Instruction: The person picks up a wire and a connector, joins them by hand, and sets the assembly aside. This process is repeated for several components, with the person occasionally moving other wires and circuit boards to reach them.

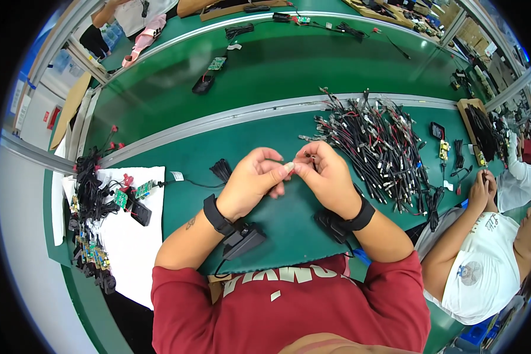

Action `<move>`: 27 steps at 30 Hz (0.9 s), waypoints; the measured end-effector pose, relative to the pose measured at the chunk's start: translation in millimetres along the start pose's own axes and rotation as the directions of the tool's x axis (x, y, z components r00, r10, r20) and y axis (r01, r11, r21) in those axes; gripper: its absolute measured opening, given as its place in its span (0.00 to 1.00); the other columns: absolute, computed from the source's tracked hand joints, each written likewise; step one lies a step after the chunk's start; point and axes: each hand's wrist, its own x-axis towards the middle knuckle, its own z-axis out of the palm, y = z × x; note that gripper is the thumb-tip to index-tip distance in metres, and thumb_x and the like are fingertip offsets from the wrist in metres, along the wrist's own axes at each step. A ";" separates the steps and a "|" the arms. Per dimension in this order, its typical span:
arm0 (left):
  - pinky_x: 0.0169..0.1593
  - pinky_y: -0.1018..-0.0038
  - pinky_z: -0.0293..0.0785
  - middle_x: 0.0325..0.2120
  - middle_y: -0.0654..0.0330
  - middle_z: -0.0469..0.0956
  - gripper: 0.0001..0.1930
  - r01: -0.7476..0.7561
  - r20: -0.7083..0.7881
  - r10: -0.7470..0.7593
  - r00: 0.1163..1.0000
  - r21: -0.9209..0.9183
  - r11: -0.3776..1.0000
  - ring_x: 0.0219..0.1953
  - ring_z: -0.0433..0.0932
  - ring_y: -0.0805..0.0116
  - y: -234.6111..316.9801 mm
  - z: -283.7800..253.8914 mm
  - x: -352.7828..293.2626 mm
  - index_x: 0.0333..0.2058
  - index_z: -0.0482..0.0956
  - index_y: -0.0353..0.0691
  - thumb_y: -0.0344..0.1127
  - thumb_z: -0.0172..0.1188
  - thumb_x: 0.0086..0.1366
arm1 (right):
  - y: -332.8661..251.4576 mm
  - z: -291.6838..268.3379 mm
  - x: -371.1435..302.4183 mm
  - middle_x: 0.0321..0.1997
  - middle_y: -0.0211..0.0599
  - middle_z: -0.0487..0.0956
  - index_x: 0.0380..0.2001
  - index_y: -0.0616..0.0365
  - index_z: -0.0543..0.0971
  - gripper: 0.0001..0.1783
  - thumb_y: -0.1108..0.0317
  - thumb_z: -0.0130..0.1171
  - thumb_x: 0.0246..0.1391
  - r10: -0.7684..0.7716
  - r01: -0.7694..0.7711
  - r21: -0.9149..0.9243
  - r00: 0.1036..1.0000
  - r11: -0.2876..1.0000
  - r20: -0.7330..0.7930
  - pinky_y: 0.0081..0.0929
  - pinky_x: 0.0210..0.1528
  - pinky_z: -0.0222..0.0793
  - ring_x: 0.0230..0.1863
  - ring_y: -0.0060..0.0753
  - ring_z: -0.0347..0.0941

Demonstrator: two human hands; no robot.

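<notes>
My left hand (258, 179) and my right hand (325, 175) meet fingertip to fingertip above the green table (283, 218). Both are closed in a pinch. A bit of red and something small and dark show at the fingers, but the held piece is too small and covered to name. Just beyond my right hand lies a big heap of black cables (380, 153) with red wires and metal ends. A bundled black cable (221, 170) is beside my left hand, its lead running left to a white tag (177, 176).
On the left, a white sheet (138, 248) bears green circuit boards (143, 190) and black cables (91, 183). A metal rail (236, 121) crosses behind the heap; beyond it lies a board with a black housing (203, 84). A co-worker (484, 271) sits close on the right.
</notes>
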 end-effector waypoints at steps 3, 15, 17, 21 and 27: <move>0.21 0.86 0.56 0.24 0.65 0.69 0.09 0.119 0.098 -0.118 0.988 0.002 0.993 0.19 0.61 0.81 0.6 -2.0 0.1 0.34 0.70 0.33 0.34 0.50 0.59 | -0.8 2.4 -2.3 0.33 0.37 0.69 0.38 0.64 0.61 0.11 0.77 0.45 0.51 -0.034 0.032 0.141 0.999 0.990 0.014 0.13 0.29 0.63 0.29 0.18 0.64; 0.24 0.87 0.60 0.24 0.67 0.71 0.12 0.181 0.100 -0.162 0.982 -0.236 0.955 0.19 0.62 0.83 2.7 -10.5 3.5 0.33 0.73 0.37 0.40 0.51 0.59 | -7.2 -11.7 -1.0 0.24 0.29 0.69 0.30 0.63 0.69 0.07 0.70 0.44 0.54 0.187 -0.238 0.383 0.968 0.893 0.165 0.10 0.16 0.46 0.17 0.11 0.53; 0.25 0.87 0.60 0.21 0.69 0.70 0.13 0.151 0.003 -0.154 0.988 -0.244 0.958 0.20 0.62 0.83 1.2 -9.8 4.4 0.30 0.74 0.37 0.42 0.51 0.59 | -9.1 -11.8 -1.0 0.22 0.27 0.68 0.29 0.62 0.70 0.09 0.67 0.44 0.54 0.248 -0.310 0.478 0.950 0.822 0.190 0.10 0.15 0.45 0.16 0.12 0.55; 0.25 0.87 0.60 0.21 0.68 0.70 0.13 0.106 -0.010 -0.112 0.994 -0.243 0.964 0.20 0.62 0.82 -4.1 -5.7 2.9 0.29 0.74 0.37 0.42 0.51 0.59 | -9.5 -6.0 -3.5 0.20 0.26 0.68 0.29 0.60 0.70 0.09 0.66 0.44 0.54 0.245 -0.360 0.396 0.918 0.844 0.313 0.10 0.16 0.46 0.16 0.12 0.55; 0.27 0.86 0.59 0.23 0.68 0.69 0.14 0.133 0.092 -0.119 0.989 -0.165 0.977 0.22 0.61 0.81 -4.4 -4.8 1.8 0.32 0.72 0.36 0.42 0.49 0.60 | -10.0 -2.2 -7.9 0.19 0.24 0.65 0.27 0.60 0.70 0.09 0.66 0.43 0.53 0.172 -0.246 0.278 0.949 0.929 0.265 0.10 0.17 0.44 0.17 0.10 0.51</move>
